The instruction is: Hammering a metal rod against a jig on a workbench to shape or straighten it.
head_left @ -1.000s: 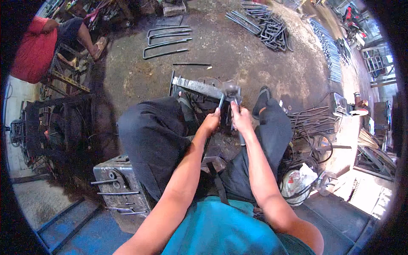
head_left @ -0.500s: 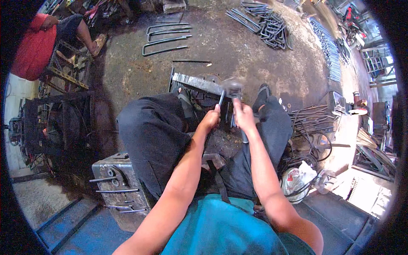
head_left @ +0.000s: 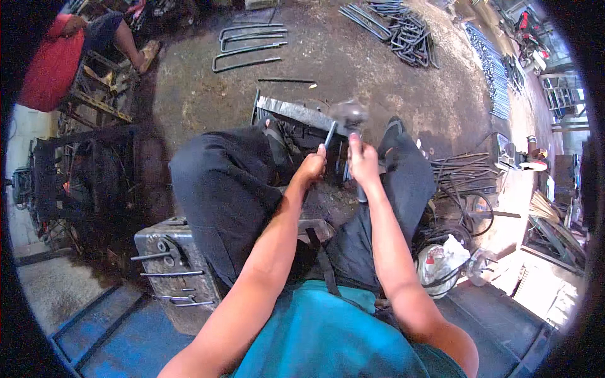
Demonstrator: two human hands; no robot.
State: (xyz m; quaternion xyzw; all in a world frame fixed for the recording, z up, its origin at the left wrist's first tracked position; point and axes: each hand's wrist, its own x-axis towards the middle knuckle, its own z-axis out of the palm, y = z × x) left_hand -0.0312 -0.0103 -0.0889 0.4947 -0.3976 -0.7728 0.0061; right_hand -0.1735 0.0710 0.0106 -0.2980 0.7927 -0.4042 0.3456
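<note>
My left hand is closed around a thin metal rod, whose upper end rests at the right end of a long steel bar in front of me. In my right hand is the handle of a hammer; its head is smeared by motion and hangs over the bar's right end, just right of the rod's tip. The hammer's handle end shows below my right fist. What supports the bar is partly hidden between my legs.
Several bent U-shaped rods lie on the floor ahead, with one straight rod nearer. A pile of bent rods is far right. A metal block with rods stands at my left; cables lie right. A person in red sits far left.
The blurred hammer head has shifted slightly up and right. My left hand and the rod have moved a little, with the rod still at the bar's end. The whole view has tilted slightly.
</note>
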